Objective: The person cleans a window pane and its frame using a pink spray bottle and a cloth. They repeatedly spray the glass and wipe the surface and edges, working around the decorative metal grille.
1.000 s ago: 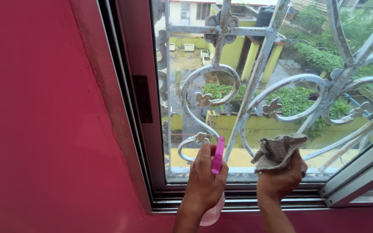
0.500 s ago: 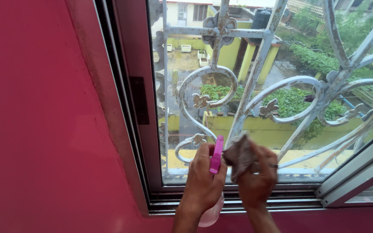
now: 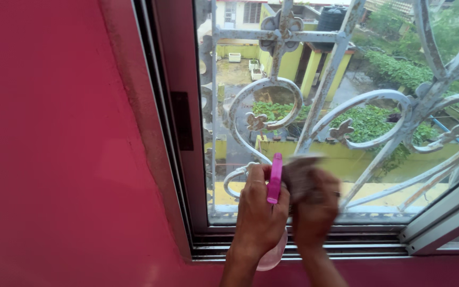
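The right hand [image 3: 314, 210] and its cloth [image 3: 298, 175] are motion-blurred, the cloth's weave unreadable. The left hand [image 3: 258, 212] covers most of the spray bottle [image 3: 273, 250]. The bottom edge cuts both forearms.

bottle [image 3: 273, 223]: pink nozzle, clear body, upright, gripped low centre of frame
cloth [image 3: 298, 175]: brownish, bunched, blurred, pressed against glass beside nozzle

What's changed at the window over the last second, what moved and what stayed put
The right hand carried the brownish cloth leftward along the glass, from out at the right to right beside the pink spray bottle; it is now blurred with motion. The left hand kept its grip on the bottle at the window's lower edge. The white scrolled grille and window frame are unchanged.
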